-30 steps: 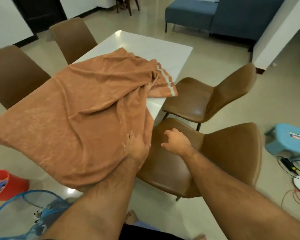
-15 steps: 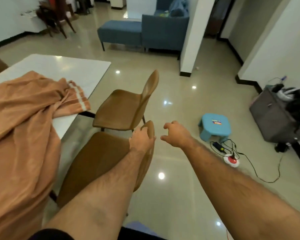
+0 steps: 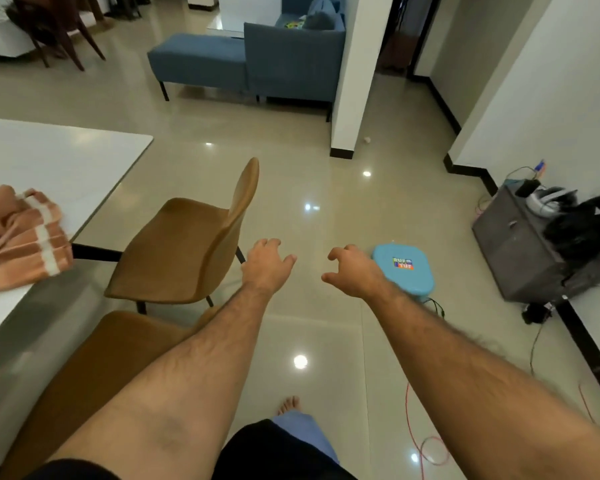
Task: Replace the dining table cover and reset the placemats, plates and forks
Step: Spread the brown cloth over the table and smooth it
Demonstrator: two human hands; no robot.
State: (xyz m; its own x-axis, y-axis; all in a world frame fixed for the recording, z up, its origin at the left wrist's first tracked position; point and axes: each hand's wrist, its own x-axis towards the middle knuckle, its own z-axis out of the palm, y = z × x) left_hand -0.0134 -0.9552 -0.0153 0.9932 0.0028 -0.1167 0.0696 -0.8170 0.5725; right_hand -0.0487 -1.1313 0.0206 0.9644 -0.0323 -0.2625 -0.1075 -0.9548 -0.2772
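Rumpled orange-brown cloth table cover [image 3: 21, 237], pale-striped hem, on white table [image 3: 59, 161].
Left hand [image 3: 265, 268] and right hand [image 3: 354, 275]: fingers loosely curled, apart, empty.

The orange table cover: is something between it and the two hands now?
Yes. The farther brown chair stands between both empty hands, left hand and right hand, and the orange table cover bunched on the white table.

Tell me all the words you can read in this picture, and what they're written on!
"BUFO TUF", or close to it: two short lines on the coloured sticker on top of the light blue plastic stool, too blurred to be sure of the letters.
Colourful item on the blue sofa: too small to read.
No other words, numbers or signs can be read.
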